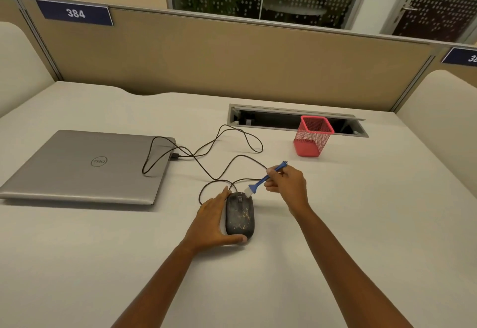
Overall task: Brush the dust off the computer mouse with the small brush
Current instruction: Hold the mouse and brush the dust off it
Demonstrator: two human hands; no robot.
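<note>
A black wired computer mouse (240, 216), streaked with pale dust, lies on the white desk. My left hand (210, 221) cups it from the left, fingers along its side and thumb at its near end. My right hand (286, 184) pinches a small blue brush (263, 179) by the handle. The brush slants down to the left, and its white bristles touch the mouse's far right corner beside the scroll wheel.
A closed silver laptop (85, 166) lies at the left, with the mouse cable (219, 152) looping from it across the desk. A red mesh pen cup (312, 136) stands at the back right before an open cable slot (271, 118). A tan partition (232, 61) closes the far edge.
</note>
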